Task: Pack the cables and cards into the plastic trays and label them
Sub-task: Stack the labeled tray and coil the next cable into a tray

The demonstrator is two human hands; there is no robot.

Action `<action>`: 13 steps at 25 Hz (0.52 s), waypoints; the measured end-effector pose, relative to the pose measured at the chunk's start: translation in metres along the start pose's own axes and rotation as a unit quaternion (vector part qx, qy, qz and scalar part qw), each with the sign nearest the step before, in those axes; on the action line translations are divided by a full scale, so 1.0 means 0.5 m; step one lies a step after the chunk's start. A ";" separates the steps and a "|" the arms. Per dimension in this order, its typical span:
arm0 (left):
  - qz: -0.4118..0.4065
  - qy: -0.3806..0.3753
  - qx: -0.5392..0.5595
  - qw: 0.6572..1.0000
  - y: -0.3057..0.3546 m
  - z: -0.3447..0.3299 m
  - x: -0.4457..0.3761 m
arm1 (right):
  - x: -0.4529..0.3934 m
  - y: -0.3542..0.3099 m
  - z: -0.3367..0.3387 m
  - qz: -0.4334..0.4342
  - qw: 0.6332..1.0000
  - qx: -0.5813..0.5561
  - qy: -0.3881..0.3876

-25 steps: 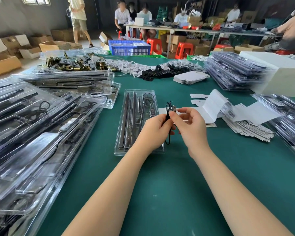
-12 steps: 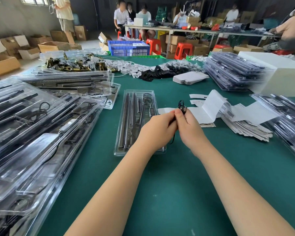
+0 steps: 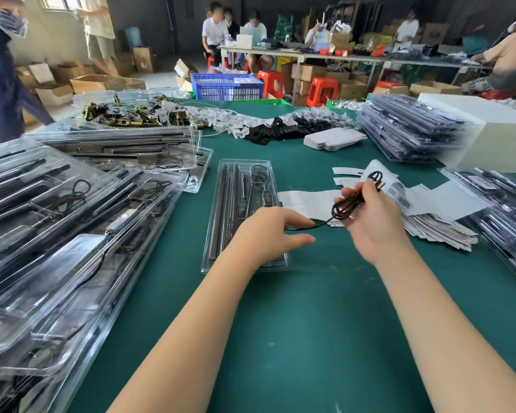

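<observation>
right hand [image 3: 370, 222] is gripping the coiled cable [image 3: 347, 205]; left hand [image 3: 268, 234] is pinching its tail, so tugging risks uncoiling it.

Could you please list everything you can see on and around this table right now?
Open tray: one, clear, table centre, holding dark rods.
Cable: one, black, coiled in the right hand, its tail reaching the left.
Tray stacks: several, clear, left; more far right and at the right edge.
Labels: a spread, white, right of the tray.
Brass parts: a pile, far left.
Black cables: a heap, far centre.
White box: one, far right.
Crate: one, blue, on the floor beyond.
Stools: several, red.
Table: green.
Left hand: pinches the cable's tail.
Right hand: holds the coil.
</observation>
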State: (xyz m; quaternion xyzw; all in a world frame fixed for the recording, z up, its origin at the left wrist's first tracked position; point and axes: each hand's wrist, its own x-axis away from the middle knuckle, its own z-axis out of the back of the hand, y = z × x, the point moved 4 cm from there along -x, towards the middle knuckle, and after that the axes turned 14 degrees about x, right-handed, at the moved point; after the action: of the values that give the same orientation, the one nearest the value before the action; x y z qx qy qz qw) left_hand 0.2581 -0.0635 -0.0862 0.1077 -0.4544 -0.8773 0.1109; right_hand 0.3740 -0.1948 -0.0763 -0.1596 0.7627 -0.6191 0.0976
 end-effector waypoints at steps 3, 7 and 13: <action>-0.015 0.056 -0.025 0.998 -0.002 -0.015 -0.006 | 0.003 0.014 -0.008 -0.036 0.999 -0.019 -0.033; -0.017 0.102 -0.002 0.995 -0.019 -0.020 -0.008 | 0.010 0.005 -0.017 -0.043 0.994 0.015 -0.100; -0.011 0.124 -0.020 0.992 -0.038 -0.019 -0.014 | 0.026 0.010 -0.020 -0.077 0.975 0.126 -0.166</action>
State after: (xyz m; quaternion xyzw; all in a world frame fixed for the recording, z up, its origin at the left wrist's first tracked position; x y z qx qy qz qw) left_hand 0.2656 -0.0583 -0.1066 0.2184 -0.4179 -0.8673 0.1594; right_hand 0.3581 -0.1897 -0.0783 -0.3048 0.6373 -0.6805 0.1945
